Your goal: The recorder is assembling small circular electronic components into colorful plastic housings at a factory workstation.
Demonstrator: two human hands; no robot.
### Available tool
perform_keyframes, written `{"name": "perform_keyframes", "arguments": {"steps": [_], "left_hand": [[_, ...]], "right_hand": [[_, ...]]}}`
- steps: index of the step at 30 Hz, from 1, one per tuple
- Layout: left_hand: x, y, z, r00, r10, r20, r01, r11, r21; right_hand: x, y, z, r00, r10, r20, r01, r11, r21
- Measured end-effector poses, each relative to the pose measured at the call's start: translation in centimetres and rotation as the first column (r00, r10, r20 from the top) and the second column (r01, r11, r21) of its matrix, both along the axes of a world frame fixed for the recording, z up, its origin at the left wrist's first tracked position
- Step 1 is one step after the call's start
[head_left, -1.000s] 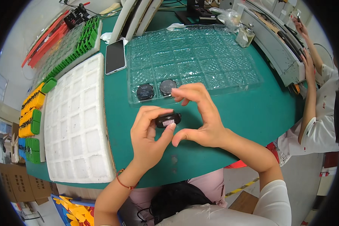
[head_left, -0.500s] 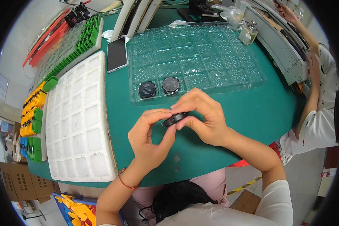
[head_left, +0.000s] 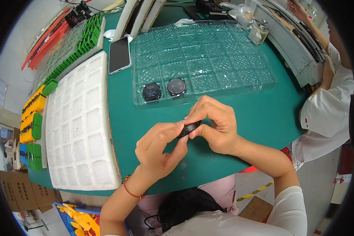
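Observation:
Between my two hands, above the green table, I hold a small round black case (head_left: 190, 129), tilted so its rim shows. The fingertips and thumb of my left hand (head_left: 161, 147) pinch its left side. My right hand (head_left: 216, 126) grips the opposite side between thumb and bent fingers. Just beyond my hands lies a clear plastic tray (head_left: 232, 87) with many square compartments. Two similar round black cases sit in its near left corner: one (head_left: 152, 92) with pale printing on top, the other (head_left: 176, 86) with a greyer top.
A white foam tray (head_left: 80, 129) lies to the left, beside green (head_left: 91, 37) and yellow plastic parts (head_left: 34, 103). A phone (head_left: 119, 55) rests near the clear tray's far left corner. A glass bottle (head_left: 258, 32) stands by a grey machine (head_left: 291, 47). Another person (head_left: 326, 102) works at right.
The black case has turned in my fingers and shifted slightly right, with both hands still on it. At right, the other person has leaned into view.

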State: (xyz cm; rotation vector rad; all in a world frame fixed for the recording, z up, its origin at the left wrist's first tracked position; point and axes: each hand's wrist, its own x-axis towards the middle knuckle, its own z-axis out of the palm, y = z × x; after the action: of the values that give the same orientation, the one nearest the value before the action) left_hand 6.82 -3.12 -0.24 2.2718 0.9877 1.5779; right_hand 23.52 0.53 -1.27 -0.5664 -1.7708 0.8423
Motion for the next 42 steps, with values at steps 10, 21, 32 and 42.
{"name": "perform_keyframes", "arguments": {"steps": [10, 21, 32, 42], "left_hand": [[0.1, -0.2, -0.1, 1.0, -0.012, 0.016, 0.012, 1.0, -0.025], [0.2, -0.1, -0.1, 0.998, -0.028, 0.051, 0.032, 0.997, -0.076], [-0.2, 0.5, -0.6, 0.715, 0.177, 0.677, 0.331, 0.767, -0.55], [0.0, 0.3, -0.2, 0.781, 0.052, 0.623, 0.365, 0.771, -0.522]], "right_hand": [[-0.1, -0.2, -0.1, 0.998, 0.023, -0.061, -0.026, 0.998, -0.06], [-0.2, -0.1, 0.0, 0.996, 0.006, -0.087, -0.012, 0.998, -0.068], [-1.4, 0.4, -0.7, 0.987, 0.03, -0.159, -0.066, 0.972, -0.224], [-1.1, 0.6, -0.4, 0.991, 0.023, -0.129, -0.059, 0.957, -0.284]]}}
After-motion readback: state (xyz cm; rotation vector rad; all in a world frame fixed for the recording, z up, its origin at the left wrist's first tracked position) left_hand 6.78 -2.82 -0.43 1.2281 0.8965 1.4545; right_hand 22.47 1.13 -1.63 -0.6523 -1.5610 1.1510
